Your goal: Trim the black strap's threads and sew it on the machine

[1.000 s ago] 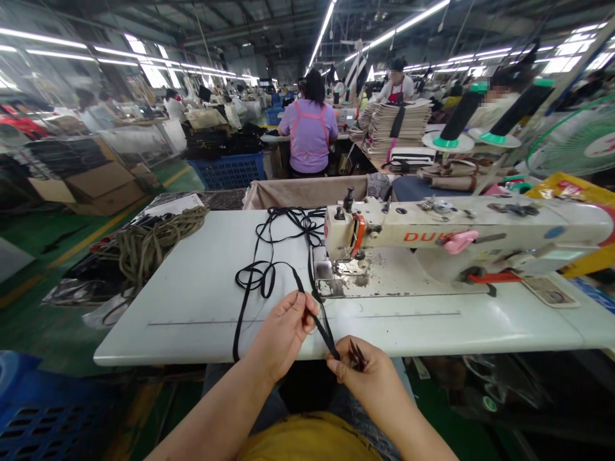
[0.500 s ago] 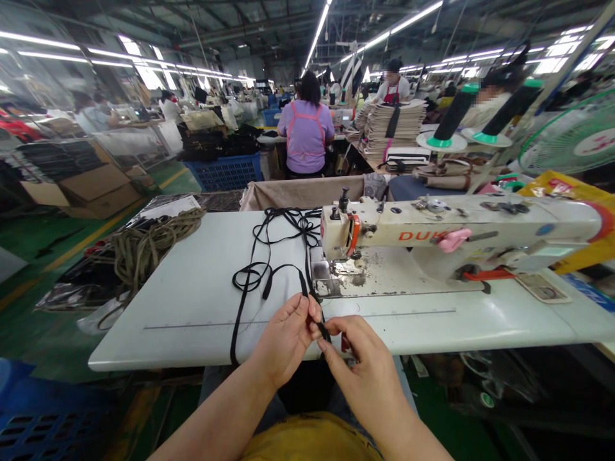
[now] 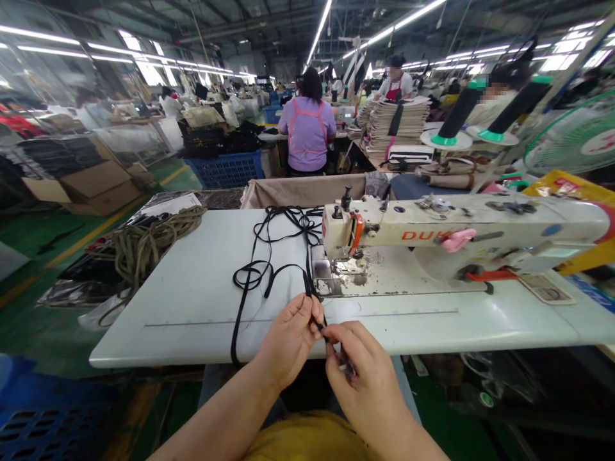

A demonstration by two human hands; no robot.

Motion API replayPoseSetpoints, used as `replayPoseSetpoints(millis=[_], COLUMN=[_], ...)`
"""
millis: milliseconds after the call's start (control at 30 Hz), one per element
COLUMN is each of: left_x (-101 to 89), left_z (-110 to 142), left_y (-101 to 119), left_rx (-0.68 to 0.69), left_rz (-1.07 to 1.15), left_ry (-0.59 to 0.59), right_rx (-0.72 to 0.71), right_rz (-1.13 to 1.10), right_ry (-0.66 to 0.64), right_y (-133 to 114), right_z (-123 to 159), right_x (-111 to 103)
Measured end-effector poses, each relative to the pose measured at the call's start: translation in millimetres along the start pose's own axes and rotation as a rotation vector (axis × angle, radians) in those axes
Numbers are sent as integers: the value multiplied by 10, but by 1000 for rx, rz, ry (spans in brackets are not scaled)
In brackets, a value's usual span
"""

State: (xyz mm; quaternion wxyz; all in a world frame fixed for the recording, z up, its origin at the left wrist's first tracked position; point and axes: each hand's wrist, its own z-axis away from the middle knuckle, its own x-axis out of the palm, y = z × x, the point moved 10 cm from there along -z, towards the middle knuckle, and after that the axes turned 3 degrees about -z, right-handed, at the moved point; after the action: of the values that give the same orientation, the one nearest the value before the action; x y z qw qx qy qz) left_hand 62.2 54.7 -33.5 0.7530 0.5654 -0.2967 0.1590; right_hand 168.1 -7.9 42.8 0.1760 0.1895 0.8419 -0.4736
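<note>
Black strap (image 3: 243,301) lies in loops across the white sewing table (image 3: 187,288), and one stretch of it hangs over the front edge. My left hand (image 3: 293,330) is closed, pinching a length of the strap between thumb and fingers. Just to its right, my right hand (image 3: 358,365) pinches the same strap a little lower, close to the table's front edge. A small part of something shows under its curled fingers, too hidden to name. Both hands are in front of the needle area of the sewing machine (image 3: 456,230), apart from it.
Olive cords (image 3: 148,243) are heaped at the table's left. Two black thread cones (image 3: 454,115) and a green fan (image 3: 576,134) stand behind the machine. A fabric-lined bin (image 3: 298,191) borders the far edge. A co-worker in purple (image 3: 307,134) sits beyond it.
The right hand's fingers have shifted slightly on the strap and curl in more. The left hand keeps its pinch. The loops on the table lie much as before; the view has moved slightly.
</note>
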Motion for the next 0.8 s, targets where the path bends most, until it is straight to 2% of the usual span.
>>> replayPoseSetpoints(millis=[67, 133, 233, 333, 567, 800], left_x=[-14, -15, -1, -16, -75, -36], left_z=[0, 5, 11, 11, -5, 11], left_y=[5, 10, 25, 13, -74, -82], left_rx=[2, -2, -2, -20, -123, -152], left_rz=[-16, -13, 11, 38, 66, 49], left_ry=[22, 34, 23, 18, 38, 38], right_rx=[11, 46, 106, 137, -57, -120], right_rz=[-47, -57, 56, 180, 218, 394], right_ry=[-51, -44, 32, 27, -38, -109], right_y=[-2, 28, 122, 239, 194, 98], right_z=[8, 10, -4, -18, 8, 9], right_x=[40, 16, -94, -119, -77, -36])
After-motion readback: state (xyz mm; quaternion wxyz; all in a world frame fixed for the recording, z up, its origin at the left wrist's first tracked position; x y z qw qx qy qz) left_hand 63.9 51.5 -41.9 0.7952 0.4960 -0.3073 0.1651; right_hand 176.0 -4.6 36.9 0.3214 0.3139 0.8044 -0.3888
